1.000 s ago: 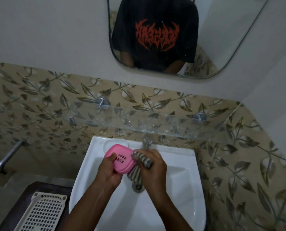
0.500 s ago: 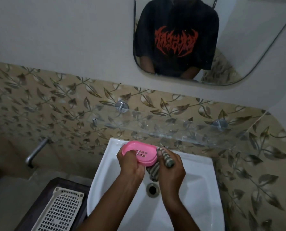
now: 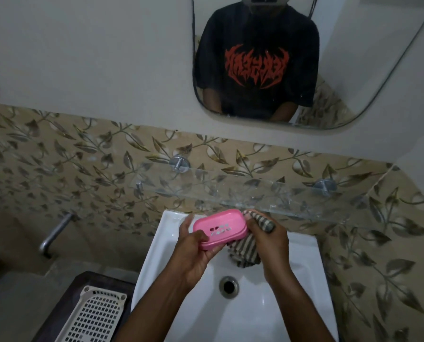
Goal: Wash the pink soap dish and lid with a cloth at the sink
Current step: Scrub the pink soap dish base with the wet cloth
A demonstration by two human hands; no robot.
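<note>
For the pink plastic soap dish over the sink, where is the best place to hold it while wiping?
Probably across its short width at the left end, coming from the left, as the left hand does now. The pink plastic soap dish is a shallow oblong, so that grip leaves the slotted face and right end free for the striped cloth in the right hand.

Dark counter [image 3: 87,280] left of the white sink [image 3: 302,255], cream perforated tray [image 3: 95,317] on it.
</note>
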